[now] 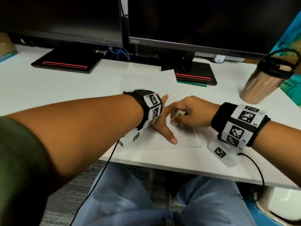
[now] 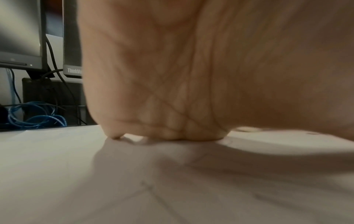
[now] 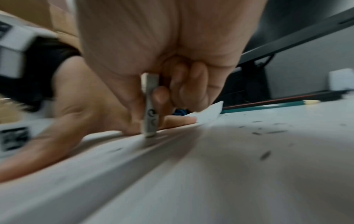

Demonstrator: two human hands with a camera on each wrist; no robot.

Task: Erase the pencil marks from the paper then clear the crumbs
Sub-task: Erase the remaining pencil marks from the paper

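- right hand (image 1: pixel 193 111) pinches one eraser (image 3: pixel 151 106), its tip on the paper (image 1: pixel 146 82).
- left hand (image 1: pixel 162 121) flat, fingers spread, pressing that paper.
- one pencil (image 1: pixel 193 84); crumbs (image 3: pixel 265 155) perhaps a dozen, blurred.

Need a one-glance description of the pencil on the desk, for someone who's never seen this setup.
Start at the right-hand monitor's black base with the red stripe on the white desk. Along that base's near edge lies the green pencil, its sharpened tip pointing right, toward the steel tumbler. It is the only thin green stick there, and neither hand touches it.
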